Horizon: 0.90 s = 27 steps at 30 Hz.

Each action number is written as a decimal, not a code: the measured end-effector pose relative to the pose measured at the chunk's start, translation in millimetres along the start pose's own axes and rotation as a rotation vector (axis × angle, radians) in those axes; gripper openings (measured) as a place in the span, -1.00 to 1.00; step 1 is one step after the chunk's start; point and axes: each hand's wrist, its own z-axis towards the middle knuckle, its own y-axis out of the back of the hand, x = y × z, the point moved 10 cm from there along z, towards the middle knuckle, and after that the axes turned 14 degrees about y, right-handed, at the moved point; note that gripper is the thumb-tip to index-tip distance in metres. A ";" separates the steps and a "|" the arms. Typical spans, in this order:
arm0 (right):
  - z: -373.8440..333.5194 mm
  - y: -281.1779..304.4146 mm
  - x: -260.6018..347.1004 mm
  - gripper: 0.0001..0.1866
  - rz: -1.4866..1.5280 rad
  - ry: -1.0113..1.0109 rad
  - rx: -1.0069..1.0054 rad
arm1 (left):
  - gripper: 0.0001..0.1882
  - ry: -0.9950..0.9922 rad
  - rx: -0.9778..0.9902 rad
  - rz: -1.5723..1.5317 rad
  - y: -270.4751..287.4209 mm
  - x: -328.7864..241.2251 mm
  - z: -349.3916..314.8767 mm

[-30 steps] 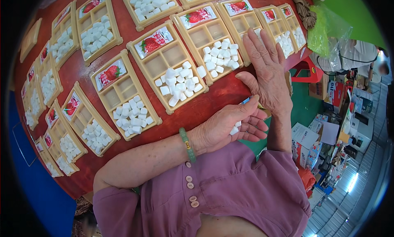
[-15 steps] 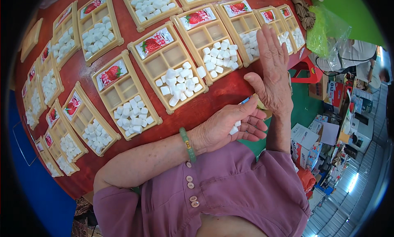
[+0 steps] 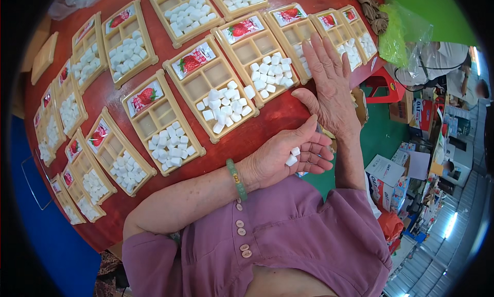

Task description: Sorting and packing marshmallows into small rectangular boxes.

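Observation:
My left hand [image 3: 285,155], with a green bead bracelet [image 3: 235,179] on its wrist, is turned palm up in front of me with loosely curled fingers. Two small white marshmallows [image 3: 292,158] lie in its palm. Just beyond it, my right hand [image 3: 329,96] is raised with fingers stretched out and thumb apart, holding nothing. It partly hides a beige tray [image 3: 293,34] behind it. Nearest to my hands are two more compartmented trays, each with a strawberry-printed packet [image 3: 245,29] at its far end and a heap of marshmallows [image 3: 226,107] at its near end.
Several similar filled trays [image 3: 163,123] stand in rows across the red table [image 3: 154,191]. A clear and yellow-green plastic bag [image 3: 393,32] hangs at the far right. Beside the table are a red stool [image 3: 386,86] and cardboard boxes [image 3: 385,171].
My left hand has opened further, so both marshmallows show more plainly in the palm. My right hand has shifted slightly left and away from the left hand's fingers.

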 end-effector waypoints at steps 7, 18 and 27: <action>4.2 -6.1 1.6 -0.14 -0.036 0.015 0.038 | -0.24 -0.020 0.018 -0.015 -1.7 0.2 1.9; -60.6 68.8 -48.8 -0.60 0.755 -0.281 -0.663 | -0.32 -0.096 -0.041 0.010 -6.5 -1.6 -7.4; -0.5 26.5 31.6 -0.50 0.086 0.049 -0.269 | -0.44 -0.124 0.005 0.074 -17.1 7.2 -30.9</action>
